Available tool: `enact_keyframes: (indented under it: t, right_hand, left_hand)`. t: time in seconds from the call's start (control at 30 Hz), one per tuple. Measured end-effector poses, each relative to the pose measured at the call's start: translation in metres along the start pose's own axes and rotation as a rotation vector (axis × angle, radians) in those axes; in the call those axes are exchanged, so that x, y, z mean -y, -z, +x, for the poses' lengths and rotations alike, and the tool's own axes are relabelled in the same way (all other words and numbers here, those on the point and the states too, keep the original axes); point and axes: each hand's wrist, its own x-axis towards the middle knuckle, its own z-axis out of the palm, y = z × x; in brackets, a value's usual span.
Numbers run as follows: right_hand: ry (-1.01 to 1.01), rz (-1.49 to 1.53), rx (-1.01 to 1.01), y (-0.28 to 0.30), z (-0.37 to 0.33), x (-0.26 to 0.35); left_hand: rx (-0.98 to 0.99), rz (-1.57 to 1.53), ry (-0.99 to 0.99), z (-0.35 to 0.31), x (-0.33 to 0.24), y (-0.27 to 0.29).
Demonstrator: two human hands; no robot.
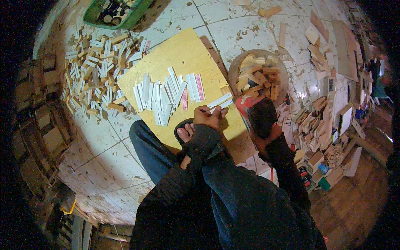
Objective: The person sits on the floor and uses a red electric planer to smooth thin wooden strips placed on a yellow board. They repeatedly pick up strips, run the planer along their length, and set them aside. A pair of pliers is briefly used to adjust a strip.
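Observation:
My left hand (208,118) is at the right part of a yellow board (183,46), its fingers closed on a white strip (221,101) near the board's edge. My right hand (268,138) grips a red and black power tool (260,116), whose front end points toward that strip; the tip is not clear. A small wood block (225,90) lies just beyond the strip. Many flat white strips (162,98), a few with pink-red print, lie loosely piled on the board to the left of my left hand.
A round clear tub (284,75) of wood blocks stands right of the board. Left lies a wide heap of wood pieces with white strips (98,71). A green crate (137,18) is at the far left; stacked wood offcuts (314,129) lie to the right. My sandaled foot (184,132) rests on the board.

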Motion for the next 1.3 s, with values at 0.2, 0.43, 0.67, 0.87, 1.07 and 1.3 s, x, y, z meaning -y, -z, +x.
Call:
enact_keyframes:
  t: [0.2,0.43,0.67,0.87,1.07,1.3]
  right_hand:
    - [0.031,-0.528,-0.058,-0.008,-0.013,-0.019]
    - [-0.080,-0.214,0.162,-0.045,-0.062,-0.039]
    - [-0.205,0.074,0.395,-0.038,-0.070,-0.051]
    - [-0.300,0.154,0.453,-0.047,-0.074,-0.065]
    - [0.104,-0.262,0.092,-0.069,-0.091,-0.088]
    - [0.101,-0.323,0.247,-0.034,-0.081,-0.061]
  left_hand:
    - [-0.029,-0.091,-0.061,0.000,0.001,-0.001]
    - [-0.252,-0.137,-0.263,0.000,-0.071,0.042]
    - [-0.677,0.793,-0.713,0.019,-0.070,0.142]
    - [-0.527,0.767,-0.538,0.086,-0.032,0.216]
    - [-0.526,0.747,-0.402,0.096,-0.038,0.241]
    - [-0.468,0.661,-0.620,0.094,-0.031,0.242]
